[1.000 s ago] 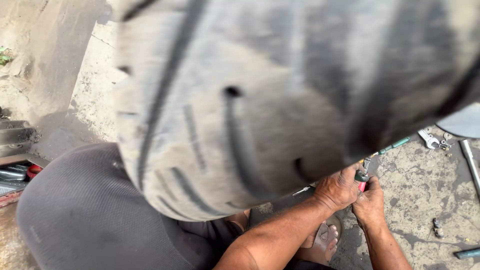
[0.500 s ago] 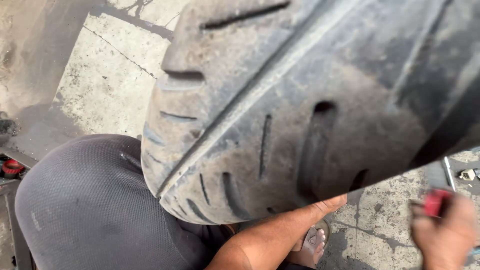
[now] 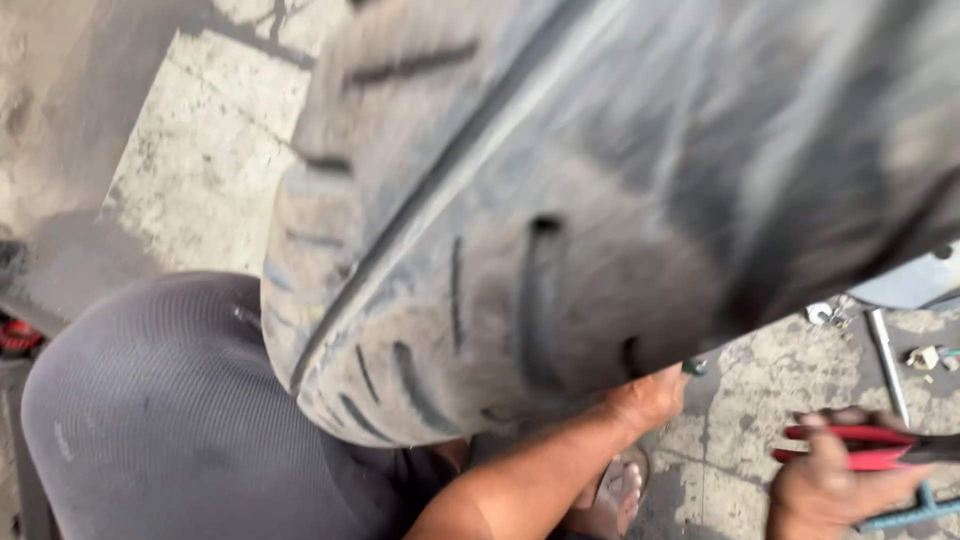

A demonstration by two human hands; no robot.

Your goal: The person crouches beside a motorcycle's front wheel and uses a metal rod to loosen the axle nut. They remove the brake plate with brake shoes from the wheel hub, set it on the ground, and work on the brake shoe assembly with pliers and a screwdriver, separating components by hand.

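Fingers (image 3: 830, 455) gripping red pliers (image 3: 860, 448), tyre (image 3: 600, 200) hiding left hand (image 3: 650, 400), tools (image 3: 885, 345) nearby

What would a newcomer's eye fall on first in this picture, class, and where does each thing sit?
First comes the big worn tyre, grooved and dusty, which fills the upper middle and right. Under its lower edge the left hand presses against the tread. At the lower right the right hand grips red-handled pliers above the cracked concrete floor.

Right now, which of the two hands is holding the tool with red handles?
The right hand grips the red-handled tool low at the right; the left hand is pressed against the tyre instead.
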